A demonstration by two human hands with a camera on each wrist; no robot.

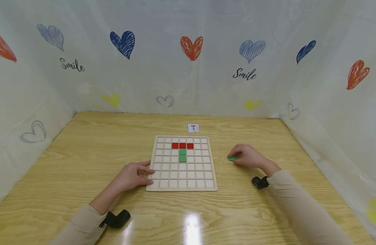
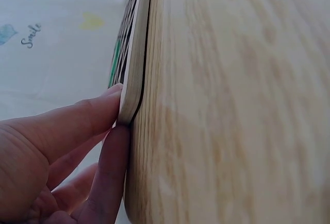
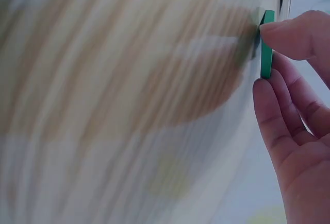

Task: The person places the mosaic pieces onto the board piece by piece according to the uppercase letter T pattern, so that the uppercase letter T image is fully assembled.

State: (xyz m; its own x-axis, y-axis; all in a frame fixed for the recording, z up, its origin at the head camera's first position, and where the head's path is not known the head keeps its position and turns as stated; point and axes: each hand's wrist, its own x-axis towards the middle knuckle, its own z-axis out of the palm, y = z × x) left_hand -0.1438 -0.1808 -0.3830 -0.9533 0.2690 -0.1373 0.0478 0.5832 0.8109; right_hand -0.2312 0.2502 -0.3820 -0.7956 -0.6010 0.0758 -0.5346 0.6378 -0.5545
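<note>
A square wooden grid board [image 1: 181,189] lies on the table. Three red tiles [image 1: 182,145] form a row in its upper part, and two green tiles [image 1: 182,155] run down below the middle one. At the board's left edge, near the front corner, my left hand [image 1: 134,176] grips the rim; the left wrist view has the thumb over the rim [image 2: 135,69] and a finger against its side. Right of the board, my right hand [image 1: 249,156] pinches a green tile [image 3: 266,64] between thumb and fingers, close over the table.
A small card [image 1: 193,128] printed with a T of red and green squares lies behind the board. Pale curtains [image 1: 163,78] with hearts and "Smile" surround the wooden table [image 1: 93,146]. Each wrist carries a black camera [image 1: 260,182].
</note>
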